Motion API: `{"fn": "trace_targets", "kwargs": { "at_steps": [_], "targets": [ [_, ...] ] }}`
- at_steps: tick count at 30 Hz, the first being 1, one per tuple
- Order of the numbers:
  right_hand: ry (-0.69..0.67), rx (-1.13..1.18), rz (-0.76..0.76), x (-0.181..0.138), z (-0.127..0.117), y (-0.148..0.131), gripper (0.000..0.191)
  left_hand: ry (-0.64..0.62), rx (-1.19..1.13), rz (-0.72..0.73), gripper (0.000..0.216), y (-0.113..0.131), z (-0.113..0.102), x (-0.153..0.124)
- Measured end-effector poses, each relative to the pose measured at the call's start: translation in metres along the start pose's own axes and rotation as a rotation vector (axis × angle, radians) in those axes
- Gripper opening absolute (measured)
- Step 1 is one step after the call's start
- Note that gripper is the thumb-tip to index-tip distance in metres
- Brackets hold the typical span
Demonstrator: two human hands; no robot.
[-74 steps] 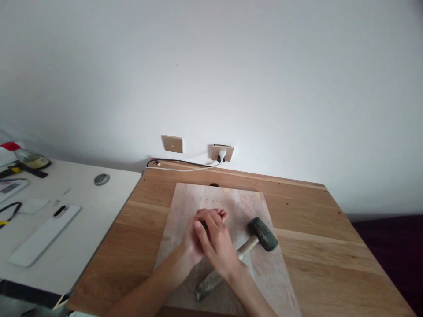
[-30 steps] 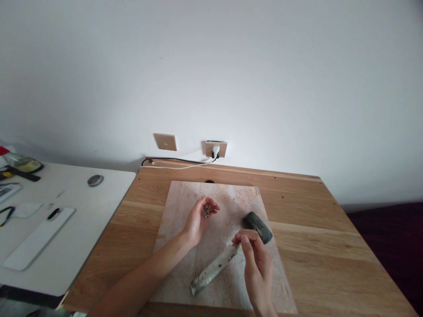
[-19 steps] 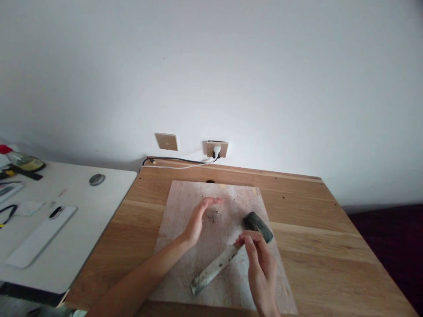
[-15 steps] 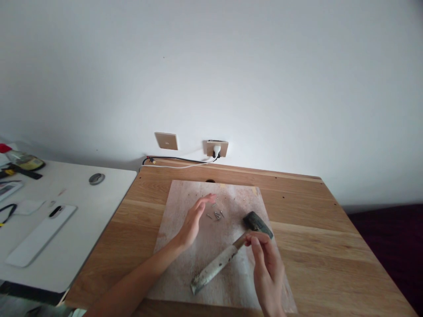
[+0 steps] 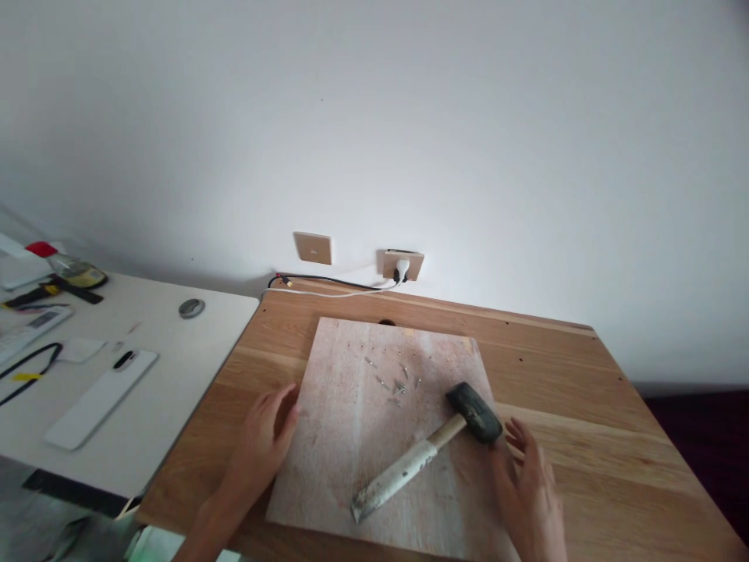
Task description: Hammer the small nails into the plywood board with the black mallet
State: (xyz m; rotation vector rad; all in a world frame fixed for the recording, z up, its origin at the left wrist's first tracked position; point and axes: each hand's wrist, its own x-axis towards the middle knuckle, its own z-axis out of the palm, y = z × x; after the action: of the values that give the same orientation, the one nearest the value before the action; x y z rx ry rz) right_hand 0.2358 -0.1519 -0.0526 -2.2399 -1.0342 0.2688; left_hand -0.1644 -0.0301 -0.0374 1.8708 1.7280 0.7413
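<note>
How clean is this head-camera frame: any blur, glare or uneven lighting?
Head view: the light is soft and diffuse, with no glare on the board. Head view: the hammer casts only a faint shadow. Head view: the wall dims toward the corners. Head view: the nails are too small and soft to count, and the right hand looks slightly blurred.

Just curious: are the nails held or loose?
Loose: nails lie scattered on the board; left hand and right hand rest at its edges.
</note>
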Motion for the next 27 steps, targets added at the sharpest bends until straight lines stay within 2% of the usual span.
{"fn": "trace_targets", "kwargs": {
  "at_steps": [2,5,9,12,15,23,27],
  "targets": [
    [-0.018,0.008,-0.003,-0.002,0.003,0.001,0.07,-0.047,-0.082,-0.023,0.051,0.014,0.004,-0.008],
    [-0.017,0.106,0.062,0.001,0.0,0.0,0.065,-0.045,-0.206,-0.134,0.053,0.031,0.006,-0.01],
    [-0.089,0.314,0.123,0.009,-0.004,-0.005,0.075,-0.058,-0.354,-0.269,0.049,0.033,-0.008,0.0],
    [-0.155,0.424,0.181,0.006,0.005,-0.021,0.083,-0.019,-0.329,-0.302,0.045,0.019,-0.025,0.011],
    [-0.214,0.516,0.192,-0.007,0.024,-0.049,0.08,0.071,-0.218,-0.356,0.043,0.0,-0.047,0.024],
    [-0.431,0.63,-0.085,-0.046,0.077,-0.125,0.049,0.229,0.063,-0.486,0.035,-0.052,-0.109,0.067],
    [-0.535,0.607,-0.19,-0.055,0.088,-0.144,0.044,0.189,0.18,-0.461,0.044,-0.071,-0.122,0.077]
  ]
}}
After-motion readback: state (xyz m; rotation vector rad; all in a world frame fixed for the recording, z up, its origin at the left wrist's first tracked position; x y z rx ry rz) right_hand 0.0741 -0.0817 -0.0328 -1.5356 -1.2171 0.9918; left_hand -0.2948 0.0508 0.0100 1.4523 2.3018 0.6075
